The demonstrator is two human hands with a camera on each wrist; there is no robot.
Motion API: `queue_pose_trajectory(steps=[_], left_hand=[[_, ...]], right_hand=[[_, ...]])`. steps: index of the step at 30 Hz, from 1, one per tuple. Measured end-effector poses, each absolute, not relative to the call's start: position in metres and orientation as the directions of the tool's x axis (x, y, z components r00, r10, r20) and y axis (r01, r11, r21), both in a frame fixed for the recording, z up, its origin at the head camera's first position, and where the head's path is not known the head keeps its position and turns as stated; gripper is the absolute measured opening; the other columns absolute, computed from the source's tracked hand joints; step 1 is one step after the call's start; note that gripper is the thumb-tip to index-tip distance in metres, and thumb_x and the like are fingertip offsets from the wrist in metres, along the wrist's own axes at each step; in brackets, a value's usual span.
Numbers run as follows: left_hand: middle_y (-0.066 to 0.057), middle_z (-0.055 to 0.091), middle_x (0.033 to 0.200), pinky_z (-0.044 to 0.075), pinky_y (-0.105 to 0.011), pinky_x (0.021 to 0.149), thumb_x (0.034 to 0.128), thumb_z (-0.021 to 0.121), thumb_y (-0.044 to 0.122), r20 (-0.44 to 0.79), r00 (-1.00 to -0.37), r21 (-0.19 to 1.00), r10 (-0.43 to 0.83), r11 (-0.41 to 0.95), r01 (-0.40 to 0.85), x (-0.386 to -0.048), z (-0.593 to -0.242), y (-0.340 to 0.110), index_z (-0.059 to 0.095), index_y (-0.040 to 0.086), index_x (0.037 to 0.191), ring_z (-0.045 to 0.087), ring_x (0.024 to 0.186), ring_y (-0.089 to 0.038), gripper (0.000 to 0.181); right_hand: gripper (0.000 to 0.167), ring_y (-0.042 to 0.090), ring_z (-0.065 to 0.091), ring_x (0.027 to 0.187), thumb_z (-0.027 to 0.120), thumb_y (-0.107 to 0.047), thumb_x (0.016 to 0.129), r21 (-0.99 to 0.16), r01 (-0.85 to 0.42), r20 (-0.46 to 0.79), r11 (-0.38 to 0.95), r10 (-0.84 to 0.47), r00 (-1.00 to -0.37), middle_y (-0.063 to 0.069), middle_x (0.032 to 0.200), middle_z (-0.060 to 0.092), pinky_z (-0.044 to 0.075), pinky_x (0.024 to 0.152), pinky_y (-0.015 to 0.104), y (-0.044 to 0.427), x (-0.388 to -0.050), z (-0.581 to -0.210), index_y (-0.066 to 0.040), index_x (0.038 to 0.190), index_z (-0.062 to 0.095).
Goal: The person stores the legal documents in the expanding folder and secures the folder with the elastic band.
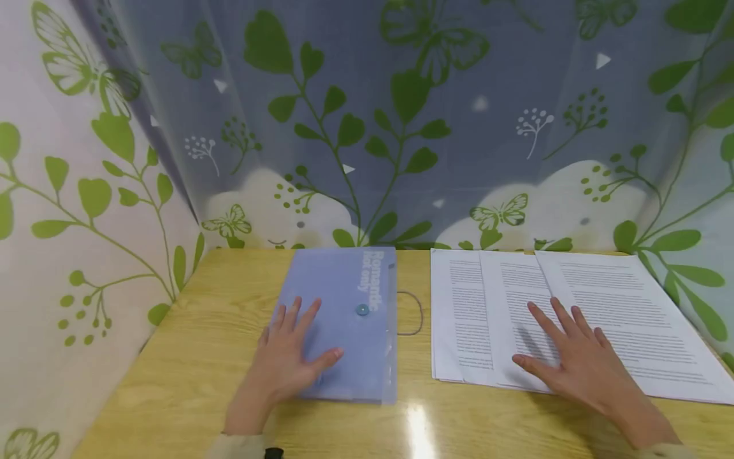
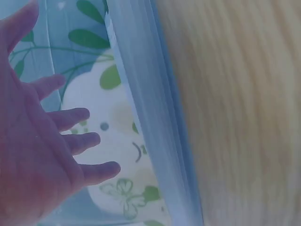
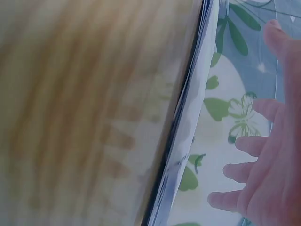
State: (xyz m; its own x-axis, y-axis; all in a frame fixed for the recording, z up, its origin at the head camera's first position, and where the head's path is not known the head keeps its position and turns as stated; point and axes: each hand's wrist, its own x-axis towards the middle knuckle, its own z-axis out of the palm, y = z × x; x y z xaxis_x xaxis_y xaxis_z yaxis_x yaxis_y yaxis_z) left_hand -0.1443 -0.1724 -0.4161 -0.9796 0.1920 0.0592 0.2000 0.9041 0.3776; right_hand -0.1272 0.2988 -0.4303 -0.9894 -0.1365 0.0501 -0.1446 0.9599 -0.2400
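A translucent blue document folder [image 1: 338, 274] lies on the wooden table, with a round button [image 1: 362, 310] and a grey elastic loop [image 1: 410, 312] at its right side. Over its left part my left hand [image 1: 287, 360] is spread, fingers straight; the left wrist view shows a gap between this hand [image 2: 42, 136] and the folder [image 2: 155, 117]. To the right lie overlapping stacks of printed paper [image 1: 619, 306]. My right hand [image 1: 585, 363] hovers above the middle and right stacks, fingers spread, casting a shadow. In the right wrist view, that hand [image 3: 268, 165] holds nothing.
The wooden table [image 1: 189, 357] reaches back to a blue curtain [image 1: 487, 127] with leaf and butterfly prints. Pale printed cloth [image 1: 74, 210] closes off the left side, and similar cloth [image 1: 694, 255] the right. Bare tabletop shows between the folder and the papers.
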Motion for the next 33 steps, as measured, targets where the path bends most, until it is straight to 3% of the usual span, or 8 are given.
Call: queue_pose_trajectory(steps=[14,33], left_hand=[[-0.023,0.034,0.163,0.037,-0.074,0.106,0.0898,0.059,0.068,0.029,-0.976,0.412,0.217,0.887,0.209,-0.159,-0.417,-0.131,0.038,0.020,0.159,0.037,0.146,-0.051,0.087],[-0.017,0.037,0.162,0.030,-0.081,0.102,0.0864,0.059,0.074,-0.126,-0.969,0.353,0.212,0.922,0.156,-0.174,-0.421,-0.096,0.036,0.024,0.160,0.037,0.146,-0.046,0.091]], right_hand=[[0.090,0.059,0.030,0.145,0.060,-0.069,0.090,-0.235,-0.256,0.076,0.938,-0.244,-0.967,0.026,0.165,0.028,0.032,0.104,0.079,0.266,-0.140,-0.423,-0.023,0.162,0.032],[0.073,0.049,0.045,0.141,0.060,-0.059,0.095,-0.277,-0.460,0.124,0.844,-0.443,-0.888,0.023,0.157,0.043,0.039,0.107,0.069,0.195,-0.189,-0.434,-0.018,0.154,0.047]])
